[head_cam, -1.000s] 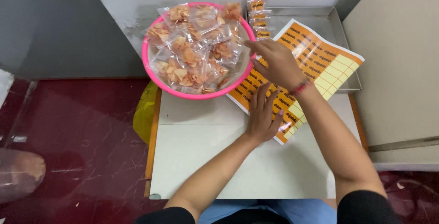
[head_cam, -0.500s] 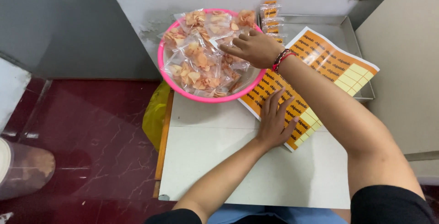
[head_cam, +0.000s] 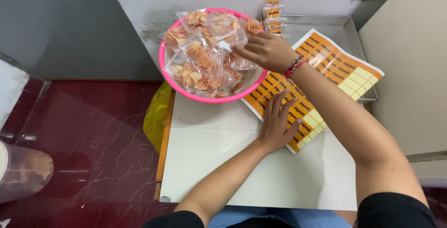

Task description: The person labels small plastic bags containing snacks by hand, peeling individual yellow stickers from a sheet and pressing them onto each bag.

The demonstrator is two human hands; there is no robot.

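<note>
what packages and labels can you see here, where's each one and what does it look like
Snack packets: small clear bags of orange chips, heaped in the pink basin.
Sticker sheet: orange rectangular labels on yellow backing, right of basin.
Labelled packets: clear, orange-stickered, stacked against the wall.

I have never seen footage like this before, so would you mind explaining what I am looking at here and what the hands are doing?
This is a single view from a camera worn on a person's head, looking down at their own two bare hands over a small white table. There is no machine here. The right hand reaches over a pink bowl piled with clear packets of orange snacks, its fingers touching a packet near the top. The left hand lies flat on a sheet of orange and yellow stickers, holding it down. A few more small packets stand against the wall behind, and a yellow bag hangs beside the table.
</note>
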